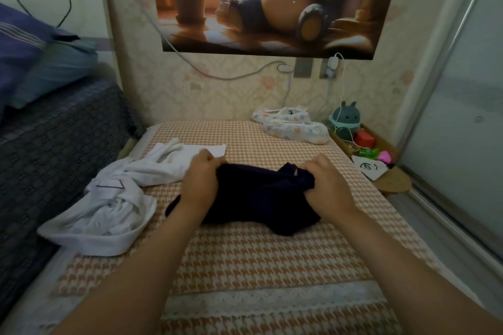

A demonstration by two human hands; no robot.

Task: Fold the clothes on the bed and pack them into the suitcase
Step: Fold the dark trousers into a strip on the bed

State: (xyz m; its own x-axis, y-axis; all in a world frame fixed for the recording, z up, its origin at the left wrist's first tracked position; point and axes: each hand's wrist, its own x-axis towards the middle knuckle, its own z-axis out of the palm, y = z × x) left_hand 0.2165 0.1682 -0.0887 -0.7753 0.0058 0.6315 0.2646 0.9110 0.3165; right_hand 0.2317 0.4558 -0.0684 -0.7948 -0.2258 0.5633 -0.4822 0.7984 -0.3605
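A crumpled dark navy garment (261, 198) lies in the middle of the bed (258, 258), which has an orange houndstooth cover. My left hand (202, 179) grips the garment's far left edge. On its far right edge my right hand (325, 182) is closed, bunching the cloth. A rumpled white garment (109, 212) lies to the left, partly over the bed's edge, and a white piece (174, 160) stretches behind my left hand. No suitcase is in view.
A floral-print cloth bundle (291, 125) sits at the far end of the bed. Right of it are a teal bunny-shaped toy (345, 119), small toys and a paper (370, 168) on a low shelf. A dark patterned blanket (54, 144) rises at left; a sliding door (462, 117) stands right.
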